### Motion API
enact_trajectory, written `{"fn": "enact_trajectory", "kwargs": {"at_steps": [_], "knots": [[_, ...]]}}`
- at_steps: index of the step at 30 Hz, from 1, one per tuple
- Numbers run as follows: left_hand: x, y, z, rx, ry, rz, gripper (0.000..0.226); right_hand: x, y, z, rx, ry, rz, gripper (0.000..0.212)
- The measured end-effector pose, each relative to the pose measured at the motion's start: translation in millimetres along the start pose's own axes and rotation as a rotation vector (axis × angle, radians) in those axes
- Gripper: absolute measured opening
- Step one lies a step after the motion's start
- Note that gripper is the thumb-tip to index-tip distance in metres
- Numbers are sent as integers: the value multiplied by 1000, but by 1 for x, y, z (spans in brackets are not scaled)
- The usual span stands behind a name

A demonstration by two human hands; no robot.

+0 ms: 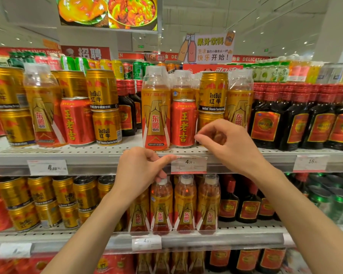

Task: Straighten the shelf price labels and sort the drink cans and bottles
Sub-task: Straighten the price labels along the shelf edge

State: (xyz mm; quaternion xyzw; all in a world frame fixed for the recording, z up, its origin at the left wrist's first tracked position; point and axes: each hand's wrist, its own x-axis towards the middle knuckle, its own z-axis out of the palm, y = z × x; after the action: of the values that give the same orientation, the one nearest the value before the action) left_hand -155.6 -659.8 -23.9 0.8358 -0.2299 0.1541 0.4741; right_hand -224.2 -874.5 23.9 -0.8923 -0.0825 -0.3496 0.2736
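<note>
A white price label (189, 164) marked 4.20 sits in the clear rail of the upper shelf (87, 162). My left hand (141, 171) pinches the label's left edge between thumb and forefinger. My right hand (228, 144) hovers just above the label's right end, fingers curled and apart, holding nothing. Directly above stand a red can (183, 122), a gold-and-orange bottle (155, 111) and stacked gold Red Bull cans (213, 91). Two other labels (48, 167) (310, 163) sit in the same rail to the left and the right.
Dark bottles with red caps (297, 119) fill the right of the upper shelf. Gold cans (105, 107), a red can (76, 121) and a bottle (43, 107) stand mixed at the left. The lower shelf (206, 241) holds more cans, bottles and labels (146, 242).
</note>
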Motion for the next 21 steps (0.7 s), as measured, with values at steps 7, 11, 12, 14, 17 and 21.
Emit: {"fn": "enact_trajectory", "kwargs": {"at_steps": [7, 11, 12, 14, 17, 21], "knots": [[3, 5, -7, -49, -84, -65, 45, 57, -38, 14, 6, 118, -198, 32], [2, 9, -8, -72, -92, -87, 46, 80, -57, 17, -40, -18, -145, 65], [2, 9, -8, -72, -94, -86, 46, 84, -59, 17, -59, -52, -120, 71], [1, 10, -9, -71, -97, -82, 46, 92, -57, 19, -56, -103, -87, 79], [1, 10, -9, -70, -101, -83, 45, 98, -52, 22, -1, -148, -48, 86], [2, 11, -9, -75, -104, -99, 45, 99, -48, 21, 55, -142, -31, 84]]}}
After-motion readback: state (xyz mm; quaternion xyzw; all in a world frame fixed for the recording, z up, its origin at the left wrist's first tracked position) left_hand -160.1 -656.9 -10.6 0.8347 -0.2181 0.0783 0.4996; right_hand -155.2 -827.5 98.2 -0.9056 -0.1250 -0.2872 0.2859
